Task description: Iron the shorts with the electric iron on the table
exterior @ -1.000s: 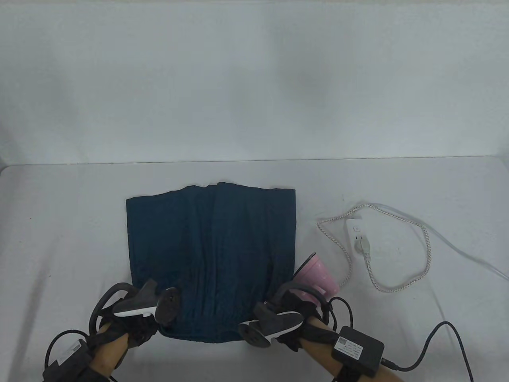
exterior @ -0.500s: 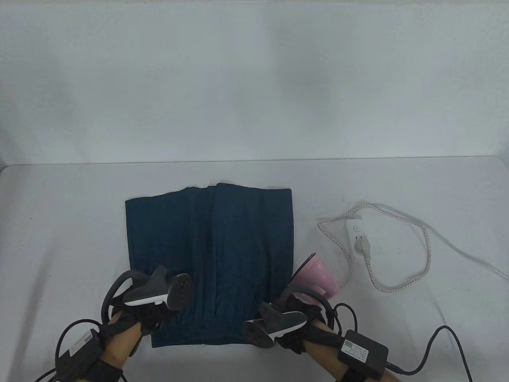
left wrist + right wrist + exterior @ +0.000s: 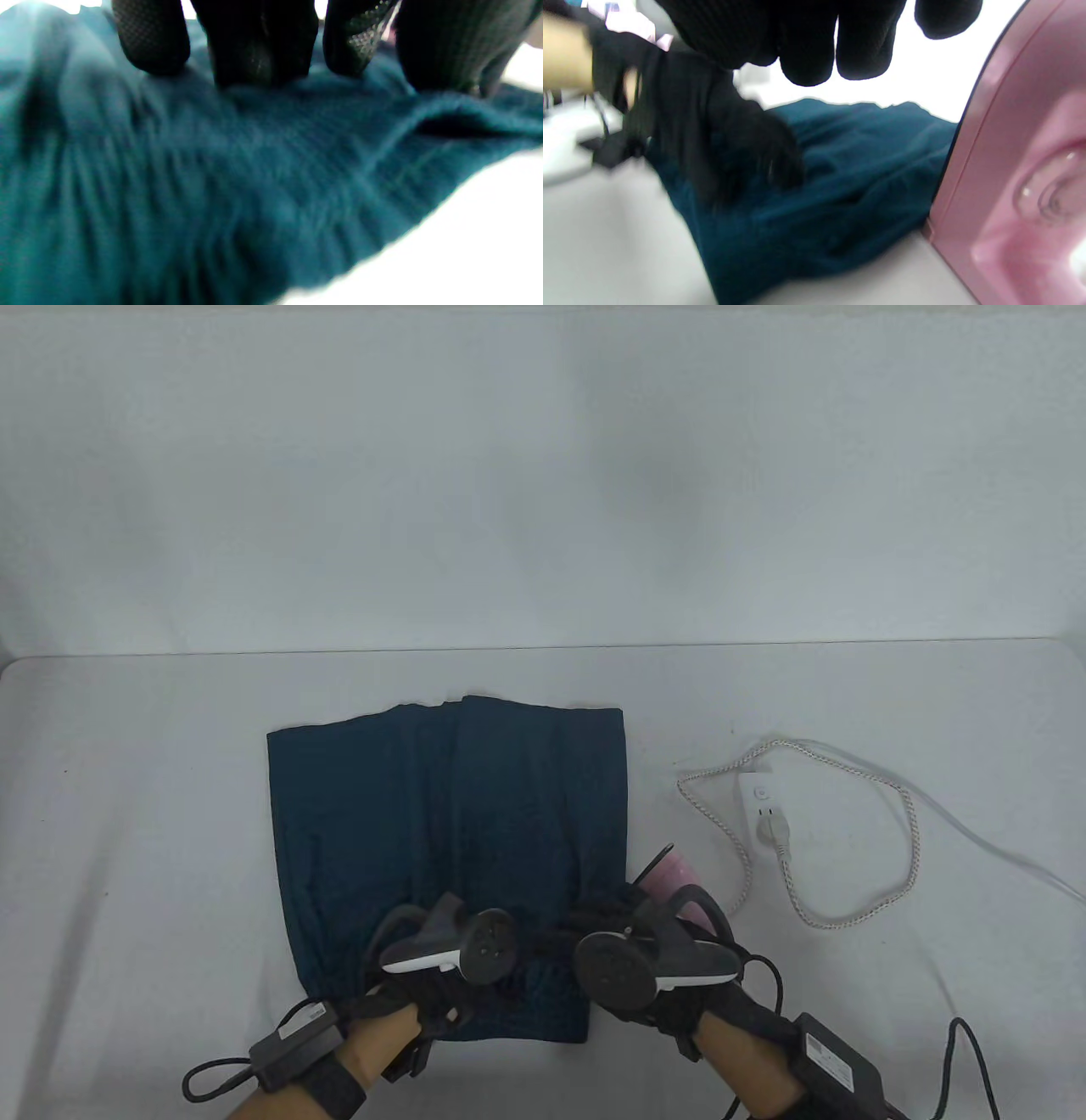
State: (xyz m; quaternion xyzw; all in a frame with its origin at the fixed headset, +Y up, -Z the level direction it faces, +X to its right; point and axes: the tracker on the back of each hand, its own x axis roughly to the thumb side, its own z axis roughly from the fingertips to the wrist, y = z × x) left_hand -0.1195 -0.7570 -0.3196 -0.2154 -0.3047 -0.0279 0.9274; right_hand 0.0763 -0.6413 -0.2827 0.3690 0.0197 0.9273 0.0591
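Note:
The dark teal shorts [image 3: 450, 814] lie flat in the middle of the table, with the near edge bunched under my hands. My left hand [image 3: 458, 976] rests on the near edge, and in the left wrist view its fingertips [image 3: 254, 63] press on the cloth [image 3: 212, 190]. My right hand [image 3: 632, 942] is over the shorts' near right corner. In the right wrist view its fingers [image 3: 806, 55] hang free above the cloth [image 3: 848, 190], holding nothing. The pink iron [image 3: 670, 872] stands just right of the shorts, partly hidden by my right hand. It fills the right side of the right wrist view [image 3: 1018, 169].
A white power strip [image 3: 762, 802] lies to the right with the iron's plug in it. The braided cord [image 3: 908, 848] loops around it on the table. A white wall rises behind the table [image 3: 127, 814].
Both hands moved inward along the shorts' near edge, the left one far to the right. The near edge is now narrower and bunched. My right hand now covers more of the iron.

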